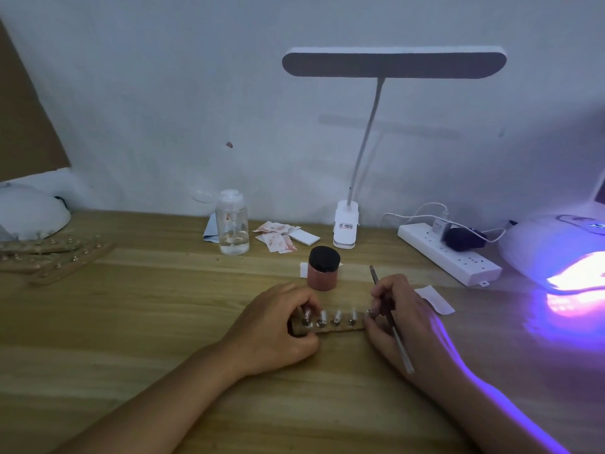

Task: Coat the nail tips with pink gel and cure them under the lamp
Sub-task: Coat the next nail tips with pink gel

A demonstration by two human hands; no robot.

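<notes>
A short wooden holder strip [340, 327] lies on the table in front of me with several clear nail tips [336, 317] standing on pegs. My left hand [275, 329] grips the strip's left end, fingers curled round it. My right hand [397, 317] touches the strip's right end and holds a thin brush [391, 319] whose handle runs back over the hand. A jar of pink gel [323, 268] with a black lid stands just behind the strip. The curing lamp [556, 253] at the right glows purple.
A white power strip [448, 253] and its cables lie right of the jar. A clip desk lamp [345, 229], a clear pump bottle [233, 224] and paper wipes [278, 237] line the wall. More wooden holders [55, 257] and a second white lamp [29, 214] sit at the left.
</notes>
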